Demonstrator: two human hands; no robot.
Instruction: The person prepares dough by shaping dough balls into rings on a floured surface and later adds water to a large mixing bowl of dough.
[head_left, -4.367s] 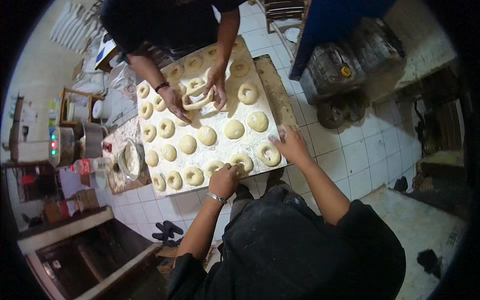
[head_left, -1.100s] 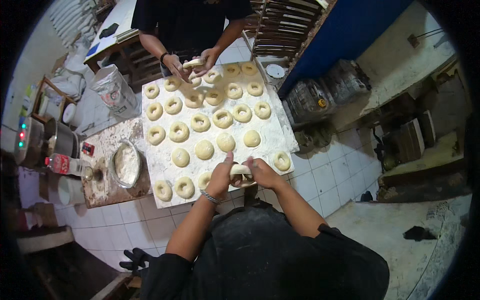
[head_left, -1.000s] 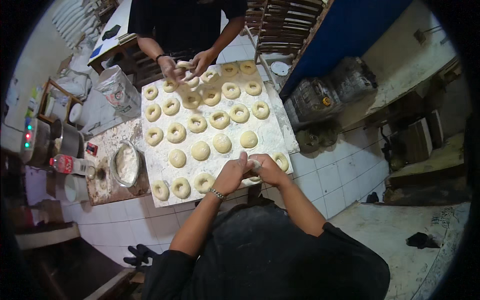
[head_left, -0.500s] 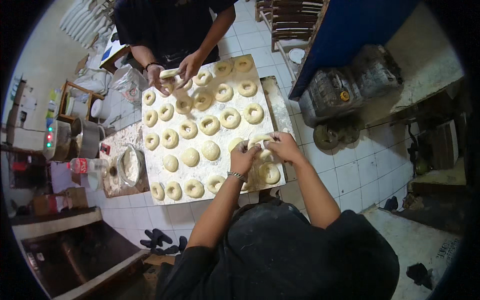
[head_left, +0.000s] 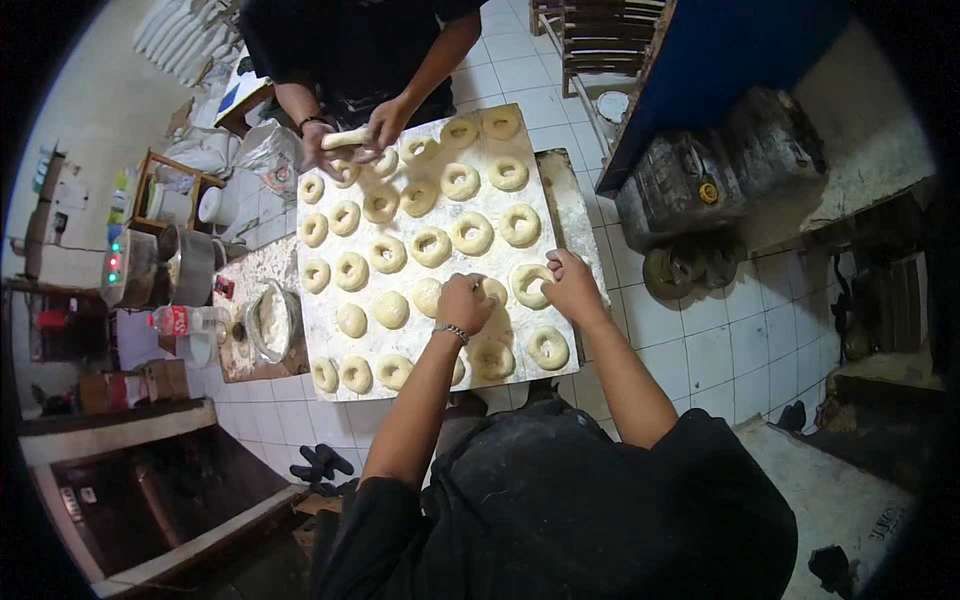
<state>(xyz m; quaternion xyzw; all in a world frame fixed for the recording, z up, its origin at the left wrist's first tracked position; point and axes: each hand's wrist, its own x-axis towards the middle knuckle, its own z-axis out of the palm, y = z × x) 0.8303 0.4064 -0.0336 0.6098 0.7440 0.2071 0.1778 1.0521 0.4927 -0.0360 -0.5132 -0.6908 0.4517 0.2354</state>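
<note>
A ring of pale dough [head_left: 530, 287] lies on the floured board [head_left: 400, 325]. My right hand [head_left: 573, 287] is at its right edge, fingers curled in and thumb against the ring. Left of that ring sits a small round dough ball [head_left: 494, 291]. My left hand [head_left: 465, 304], with a bracelet at the wrist, has its bent fingers against the ball's left side; the fingertips are partly hidden. Nearer me lie another dough ring [head_left: 548, 347] and a shadowed one [head_left: 491, 357]. Two more dough balls [head_left: 392, 309] [head_left: 351, 320] are left of my left hand.
Across the board a person's hands [head_left: 385, 124] hold a strip of dough [head_left: 345, 139]. Rows of dough rings [head_left: 472, 233] cover the far part. A bag of flour [head_left: 270, 322] and a plastic bottle [head_left: 185, 320] stand at the left; dark jerrycans [head_left: 680, 185] are at the right.
The dough ring that both my hands held up now lies on the board. My left hand has drawn away from it to the left. The other person's dough strip looks straighter.
</note>
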